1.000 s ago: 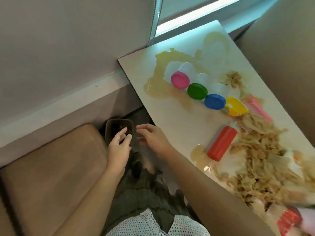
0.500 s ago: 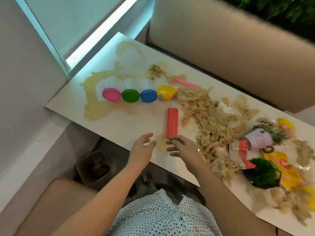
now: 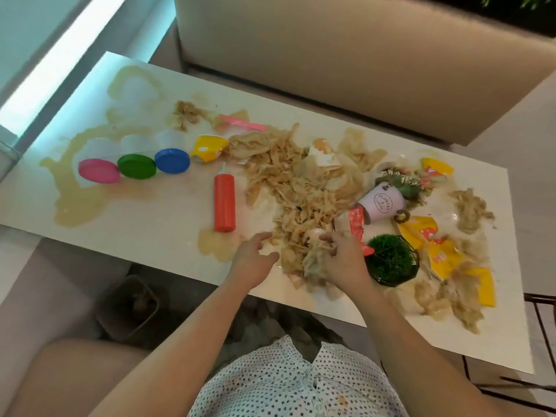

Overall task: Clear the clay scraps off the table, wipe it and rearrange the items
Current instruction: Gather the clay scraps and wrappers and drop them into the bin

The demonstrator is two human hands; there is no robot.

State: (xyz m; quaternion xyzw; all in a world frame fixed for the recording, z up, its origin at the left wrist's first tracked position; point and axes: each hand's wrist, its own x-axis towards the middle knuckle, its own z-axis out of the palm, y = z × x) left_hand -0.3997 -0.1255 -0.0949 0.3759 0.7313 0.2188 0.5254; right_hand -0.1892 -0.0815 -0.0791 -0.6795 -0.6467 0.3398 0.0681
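Bare forearms, white shirt [image 3: 288, 383] with small dark dots

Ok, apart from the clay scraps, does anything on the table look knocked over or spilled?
The white flower pot lies on its side by the clay scraps. The red squeeze bottle lies flat, a beige puddle at its base. A bigger beige spill spreads round the lidded tubs.

The right hand's [image 3: 346, 263] fingertips are buried in clay scraps [image 3: 288, 182]; the bin's [image 3: 117, 320] contents are blurred.
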